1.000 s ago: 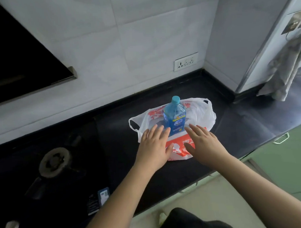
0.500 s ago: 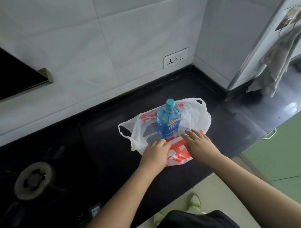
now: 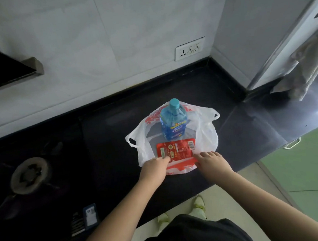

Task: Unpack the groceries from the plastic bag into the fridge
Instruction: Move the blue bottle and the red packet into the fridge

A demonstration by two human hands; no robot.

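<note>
A white plastic bag [image 3: 204, 134] with red print lies spread flat on the black desk [image 3: 247, 118], close to its front edge and nearer the right-hand corner where the back wall meets a side wall. A blue bottle [image 3: 173, 122] with a teal cap stands upright on the bag, toward the desk's rear edge. Just in front of the bottle a flat red packet [image 3: 176, 150] with barcodes lies face up, its near end covered by the bag's folded-down front edge. The left hand [image 3: 153, 168] rests at the packet's left front corner with its fingers curled onto the plastic and the packet's edge, pinching there. The right hand [image 3: 212, 162] sits at the packet's right front corner, fingers bent down onto the bag; whether it truly grips the plastic or only presses on it cannot be told. Toward the desk's left end a gas burner [image 3: 30, 175] is set into the surface, and a small dark box [image 3: 90, 215] lies near the front edge on that side. A wall socket [image 3: 189, 49] sits on the tiled back wall above the desk, and a cloth [image 3: 304, 74] hangs at the right.
</note>
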